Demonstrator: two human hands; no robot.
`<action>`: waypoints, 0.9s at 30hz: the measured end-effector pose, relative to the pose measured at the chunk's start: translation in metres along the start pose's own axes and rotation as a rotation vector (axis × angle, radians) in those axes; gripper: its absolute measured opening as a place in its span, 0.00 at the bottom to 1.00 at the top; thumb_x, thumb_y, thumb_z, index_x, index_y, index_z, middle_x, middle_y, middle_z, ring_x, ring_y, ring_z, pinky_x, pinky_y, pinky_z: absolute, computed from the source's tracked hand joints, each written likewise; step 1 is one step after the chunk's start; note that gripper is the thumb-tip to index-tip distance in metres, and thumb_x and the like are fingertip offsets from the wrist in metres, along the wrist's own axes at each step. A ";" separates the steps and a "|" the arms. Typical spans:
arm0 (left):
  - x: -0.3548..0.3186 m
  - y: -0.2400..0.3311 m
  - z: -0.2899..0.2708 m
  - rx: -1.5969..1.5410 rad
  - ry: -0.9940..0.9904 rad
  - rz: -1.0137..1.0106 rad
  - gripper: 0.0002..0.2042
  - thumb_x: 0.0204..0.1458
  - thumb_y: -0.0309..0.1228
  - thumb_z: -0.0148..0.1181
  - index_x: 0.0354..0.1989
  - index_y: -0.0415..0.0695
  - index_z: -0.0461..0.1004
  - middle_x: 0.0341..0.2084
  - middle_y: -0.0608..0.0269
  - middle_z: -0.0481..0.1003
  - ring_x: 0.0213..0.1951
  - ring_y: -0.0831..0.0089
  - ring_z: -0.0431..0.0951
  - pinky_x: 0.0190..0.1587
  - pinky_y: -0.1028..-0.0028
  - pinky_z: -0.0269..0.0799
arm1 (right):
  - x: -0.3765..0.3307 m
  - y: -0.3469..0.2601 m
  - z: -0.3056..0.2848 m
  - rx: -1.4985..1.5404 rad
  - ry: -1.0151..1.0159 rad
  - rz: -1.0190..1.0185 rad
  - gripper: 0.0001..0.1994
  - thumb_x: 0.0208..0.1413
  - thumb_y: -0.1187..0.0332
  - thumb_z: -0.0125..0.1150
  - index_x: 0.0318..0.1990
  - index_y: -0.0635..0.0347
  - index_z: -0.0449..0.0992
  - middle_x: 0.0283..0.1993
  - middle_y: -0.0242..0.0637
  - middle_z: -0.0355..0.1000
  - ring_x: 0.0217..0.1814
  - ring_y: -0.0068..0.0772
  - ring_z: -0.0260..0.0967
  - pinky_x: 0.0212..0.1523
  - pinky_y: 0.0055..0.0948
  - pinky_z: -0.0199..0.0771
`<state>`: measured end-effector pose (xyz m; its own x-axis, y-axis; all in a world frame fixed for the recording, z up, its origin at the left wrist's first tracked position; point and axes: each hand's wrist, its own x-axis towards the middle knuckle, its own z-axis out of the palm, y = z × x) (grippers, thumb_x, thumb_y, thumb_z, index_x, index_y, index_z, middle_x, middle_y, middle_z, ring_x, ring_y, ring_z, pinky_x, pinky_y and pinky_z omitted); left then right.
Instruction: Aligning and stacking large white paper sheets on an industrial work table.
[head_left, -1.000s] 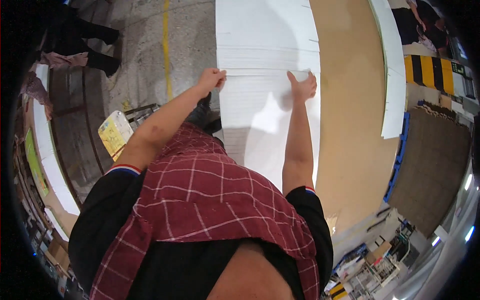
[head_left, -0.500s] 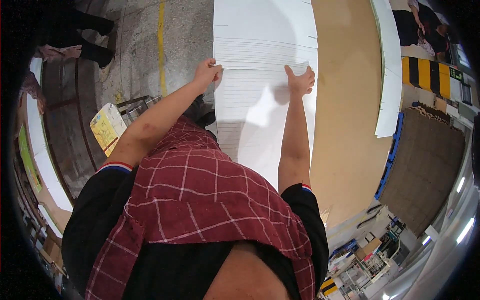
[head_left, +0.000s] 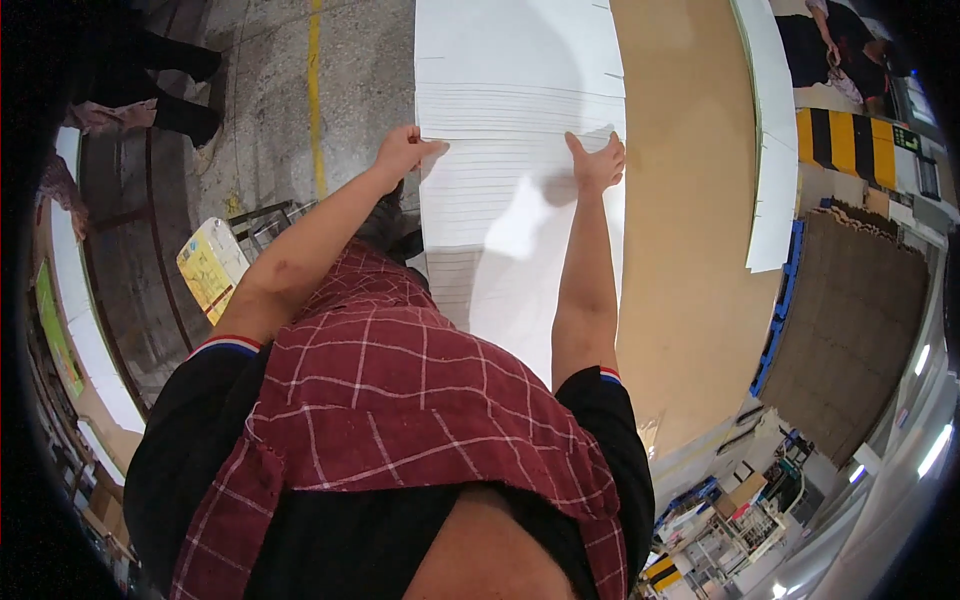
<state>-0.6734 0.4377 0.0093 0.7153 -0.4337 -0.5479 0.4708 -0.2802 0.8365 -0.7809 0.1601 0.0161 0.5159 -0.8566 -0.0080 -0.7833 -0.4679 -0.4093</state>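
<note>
White sheets [head_left: 500, 45] lie overlapped in a long row in front of me, their many edges showing as close parallel lines. My left hand [head_left: 402, 153] is at the left side of the row. Its fingers are closed at the sheet's edge, with the thumb lying on top. Near the right side, my right hand [head_left: 598, 165] rests over the sheets with thumb and forefinger spread apart. The other fingers of that hand are curled by the right edge.
A brown board surface [head_left: 690, 200] extends to the right of the sheets, with another white stack [head_left: 765, 150] on its far side. A small seat with a yellow top [head_left: 208, 270] stands at my left. Other people are at the upper left and upper right. A brown stack [head_left: 850, 320] sits on a blue pallet.
The sheets sit slightly further left in view. My left thumb now reaches out over the sheet's edge, where the fingers were more curled. The right hand keeps nearly the same pose.
</note>
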 end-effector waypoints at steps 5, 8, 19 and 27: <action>0.008 0.000 0.000 -0.030 0.052 -0.081 0.12 0.41 0.37 0.57 0.15 0.45 0.65 0.10 0.72 0.62 0.13 0.84 0.59 0.17 0.83 0.57 | 0.003 0.001 0.003 -0.010 0.014 0.026 0.46 0.23 0.42 0.61 0.53 0.56 0.52 0.57 0.39 0.45 0.60 0.38 0.36 0.55 0.44 0.35; 0.007 -0.003 0.004 0.020 0.144 -0.040 0.14 0.41 0.37 0.56 0.12 0.44 0.64 0.08 0.72 0.61 0.12 0.84 0.58 0.15 0.83 0.56 | 0.003 0.001 0.006 0.001 0.028 0.062 0.46 0.22 0.41 0.61 0.53 0.55 0.53 0.57 0.39 0.45 0.60 0.38 0.36 0.55 0.45 0.34; 0.014 -0.012 -0.008 -0.121 0.139 -0.109 0.11 0.37 0.33 0.59 0.17 0.40 0.65 0.12 0.66 0.65 0.13 0.80 0.63 0.13 0.79 0.59 | 0.017 -0.003 0.001 -0.048 0.017 0.039 0.39 0.29 0.45 0.59 0.49 0.58 0.57 0.53 0.43 0.51 0.57 0.42 0.41 0.51 0.44 0.44; 0.016 -0.006 0.002 0.099 0.400 0.054 0.10 0.36 0.30 0.58 0.15 0.41 0.62 0.13 0.69 0.63 0.16 0.80 0.63 0.19 0.81 0.59 | 0.080 0.032 -0.002 0.623 -0.203 0.276 0.12 0.47 0.64 0.43 0.24 0.66 0.65 0.19 0.39 0.64 0.13 0.27 0.60 0.11 0.21 0.60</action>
<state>-0.6666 0.4306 -0.0047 0.8912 -0.0882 -0.4450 0.3892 -0.3554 0.8498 -0.7654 0.0765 0.0037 0.4290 -0.8403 -0.3314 -0.5820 0.0235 -0.8129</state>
